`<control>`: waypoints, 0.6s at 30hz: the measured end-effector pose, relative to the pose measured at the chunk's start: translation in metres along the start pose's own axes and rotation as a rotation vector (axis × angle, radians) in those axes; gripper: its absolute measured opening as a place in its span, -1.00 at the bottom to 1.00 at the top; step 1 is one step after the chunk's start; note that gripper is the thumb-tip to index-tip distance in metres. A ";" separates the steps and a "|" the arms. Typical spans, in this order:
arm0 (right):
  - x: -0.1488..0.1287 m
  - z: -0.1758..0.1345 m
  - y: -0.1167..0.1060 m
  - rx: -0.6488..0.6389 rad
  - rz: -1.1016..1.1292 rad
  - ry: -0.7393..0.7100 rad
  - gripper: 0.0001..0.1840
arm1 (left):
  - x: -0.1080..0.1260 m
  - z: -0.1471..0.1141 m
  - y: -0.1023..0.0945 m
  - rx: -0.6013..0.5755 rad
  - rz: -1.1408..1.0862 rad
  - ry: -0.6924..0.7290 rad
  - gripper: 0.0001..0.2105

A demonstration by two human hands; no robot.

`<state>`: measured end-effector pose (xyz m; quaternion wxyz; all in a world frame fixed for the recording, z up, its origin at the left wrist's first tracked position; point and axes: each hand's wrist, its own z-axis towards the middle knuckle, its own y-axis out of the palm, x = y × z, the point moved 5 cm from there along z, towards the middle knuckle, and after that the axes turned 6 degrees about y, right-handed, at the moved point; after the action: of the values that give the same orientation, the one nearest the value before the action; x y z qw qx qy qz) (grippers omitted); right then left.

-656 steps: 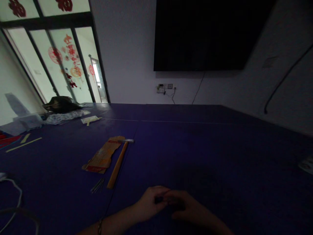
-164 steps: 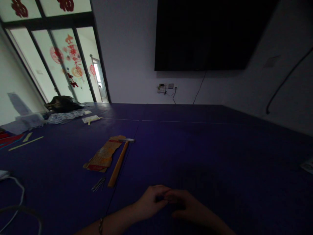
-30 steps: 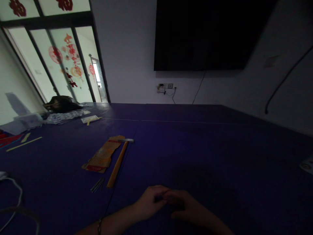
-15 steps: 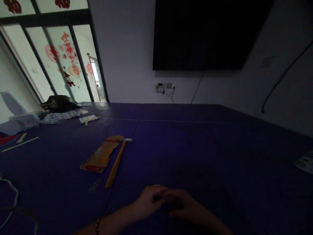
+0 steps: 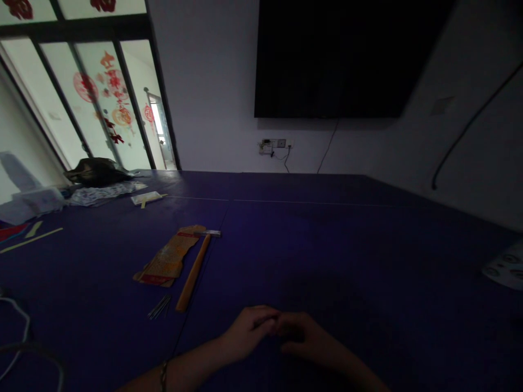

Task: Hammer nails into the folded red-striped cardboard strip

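My left hand [image 5: 247, 332] and right hand [image 5: 306, 335] meet fingertip to fingertip over the near side of a purple worktop [image 5: 294, 234], with a hammer [image 5: 194, 276] lying untouched to their left. By my reading, the work is at a standstill: everything is laid out and nothing is taken up. The hammer lies flat toward the worktop's left edge, handle angled toward me, head overlapping the far end of a torn strip of cardboard [image 5: 167, 261]. A small bunch of thin metal pieces, apparently nails [image 5: 159, 307], lies loose between the cardboard and the near edge; none can be seen standing in the cardboard. Whether any of the work is finished cannot be told from this view.

My forearms come in from the near side and slant toward each other, a bracelet [image 5: 163, 375] on the left wrist. The fingers of both hands are loosely bent, a narrow gap between thumb and fingers on each, and no object shows in either. In the dim light, I cannot tell whether they rest on the worktop or hang just above it
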<state>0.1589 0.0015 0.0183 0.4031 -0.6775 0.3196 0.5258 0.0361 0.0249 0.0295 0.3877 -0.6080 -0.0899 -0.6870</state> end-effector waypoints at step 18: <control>0.007 -0.002 0.000 0.177 -0.239 0.103 -0.46 | -0.011 0.001 0.001 0.100 -0.006 -0.031 -0.47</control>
<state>0.1610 -0.0003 0.0118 0.5040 -0.6986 0.3022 0.4083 0.0368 0.0294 0.0195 0.4140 -0.5982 -0.1320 -0.6734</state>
